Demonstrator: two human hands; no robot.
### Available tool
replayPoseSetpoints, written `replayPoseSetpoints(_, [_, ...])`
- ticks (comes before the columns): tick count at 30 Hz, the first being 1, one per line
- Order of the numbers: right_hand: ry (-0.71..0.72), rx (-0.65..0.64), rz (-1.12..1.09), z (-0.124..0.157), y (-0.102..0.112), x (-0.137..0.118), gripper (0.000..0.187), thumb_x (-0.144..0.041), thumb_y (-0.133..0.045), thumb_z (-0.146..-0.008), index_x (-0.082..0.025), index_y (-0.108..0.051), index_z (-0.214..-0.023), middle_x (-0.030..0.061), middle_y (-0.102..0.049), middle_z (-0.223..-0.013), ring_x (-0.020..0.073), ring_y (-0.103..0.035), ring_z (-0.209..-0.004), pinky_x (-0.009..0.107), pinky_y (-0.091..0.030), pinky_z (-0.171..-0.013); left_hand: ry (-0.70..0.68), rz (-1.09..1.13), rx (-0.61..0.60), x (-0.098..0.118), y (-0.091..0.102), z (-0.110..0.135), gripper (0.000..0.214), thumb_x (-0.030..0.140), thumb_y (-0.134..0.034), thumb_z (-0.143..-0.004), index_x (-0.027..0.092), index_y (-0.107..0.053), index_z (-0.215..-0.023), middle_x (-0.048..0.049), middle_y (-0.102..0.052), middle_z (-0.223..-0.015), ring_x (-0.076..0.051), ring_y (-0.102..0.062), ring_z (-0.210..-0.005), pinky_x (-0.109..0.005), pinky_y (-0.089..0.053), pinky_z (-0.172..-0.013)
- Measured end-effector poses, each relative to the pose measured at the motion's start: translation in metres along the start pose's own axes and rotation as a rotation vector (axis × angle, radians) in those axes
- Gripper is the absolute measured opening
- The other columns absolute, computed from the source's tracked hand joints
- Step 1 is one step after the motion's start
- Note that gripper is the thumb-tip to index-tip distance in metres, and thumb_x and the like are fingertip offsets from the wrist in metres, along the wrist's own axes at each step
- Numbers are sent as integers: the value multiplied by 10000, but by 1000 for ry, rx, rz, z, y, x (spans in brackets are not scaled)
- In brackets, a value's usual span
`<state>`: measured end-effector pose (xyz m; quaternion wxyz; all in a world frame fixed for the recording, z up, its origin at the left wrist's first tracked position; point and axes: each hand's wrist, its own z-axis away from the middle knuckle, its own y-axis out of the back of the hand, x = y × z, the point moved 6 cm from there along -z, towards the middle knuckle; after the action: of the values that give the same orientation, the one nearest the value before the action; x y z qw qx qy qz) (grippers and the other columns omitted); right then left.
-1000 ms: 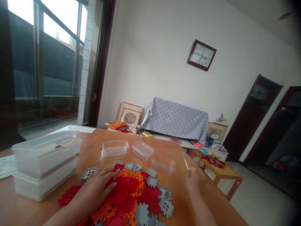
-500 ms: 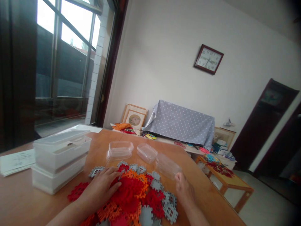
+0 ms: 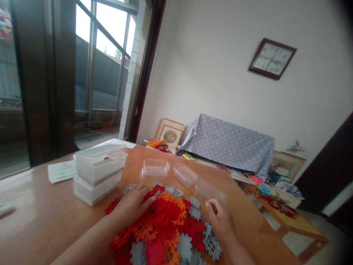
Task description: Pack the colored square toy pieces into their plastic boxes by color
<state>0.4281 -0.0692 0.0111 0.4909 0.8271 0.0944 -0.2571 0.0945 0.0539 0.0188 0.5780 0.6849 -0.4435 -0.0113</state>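
Note:
A heap of interlocking plastic building pieces (image 3: 165, 213) in red, orange and grey lies on the table before me. My left hand (image 3: 137, 202) rests on the heap's left side, fingers stretched out over red pieces. At the heap's right edge, my right hand (image 3: 222, 220) is curled closed, and no object shows in it. Just beyond it lies a clear plastic container (image 3: 211, 192), partly hidden by that hand. Behind the heap are two more clear containers, one in the middle (image 3: 185, 175) and one to the left (image 3: 155, 169).
Two stacked white translucent boxes (image 3: 97, 176) stand left of the heap, with papers (image 3: 62, 171) beside them. The wooden table (image 3: 239, 213) ends along a slanting right edge. Beyond are a dotted cloth cover (image 3: 228, 141) and a low wooden bench (image 3: 298, 221).
The view has swung left, so everything sits further right. My right hand has shifted away from the container's near end toward the heap. My left hand stays on the pieces.

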Motion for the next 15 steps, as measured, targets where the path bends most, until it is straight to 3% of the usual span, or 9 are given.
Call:
replayPoseSetpoints(3, [153,-157,-115,10,-20,-55,431,-564,-523,-943,-252,-675,-1198,83,-711,-1203,268,-648,-1128,372,-496,-976,26,-18,-72,-4,-13,3,574,625,-506,-938,246,-632,-1350,-132,-633,-1390,-347,-582,-1278,-484,-436,-1087])
replayPoseSetpoints(5, [245,-290,-124,21,-37,-83,647,-595,-664,-856,-302,-559,-1423,78,-581,-1459,315,-515,-1353,455,-397,-1132,34,-39,-132,-4,-21,6,703,692,-511,-906,247,-560,-1448,-152,-534,-1514,-396,-475,-1396,-560,-347,-1157])
replayPoseSetpoints(9, [302,-568,-109,41,-69,-104,1019,-622,-815,-697,-402,-337,-1571,44,-283,-1676,404,-245,-1528,620,-202,-1216,-5,-34,-198,3,-30,10,753,707,-495,-907,246,-497,-1504,-148,-472,-1570,-404,-405,-1450,-598,-270,-1198])
replayPoseSetpoints(11, [269,-593,-117,42,-75,-101,1048,-607,-831,-678,-399,-328,-1574,48,-248,-1687,404,-225,-1535,629,-209,-1212,-21,-3,-188,7,-30,11,735,666,-526,-910,240,-484,-1508,-147,-508,-1542,-386,-455,-1413,-567,-325,-1176])
replayPoseSetpoints(15, [218,-462,-139,32,-74,-92,928,-363,-792,-716,-356,-393,-1553,41,-337,-1650,316,-300,-1517,530,-256,-1229,-55,30,-154,11,-31,9,655,522,-598,-902,251,-495,-1489,-130,-578,-1469,-361,-532,-1328,-499,-413,-1109])
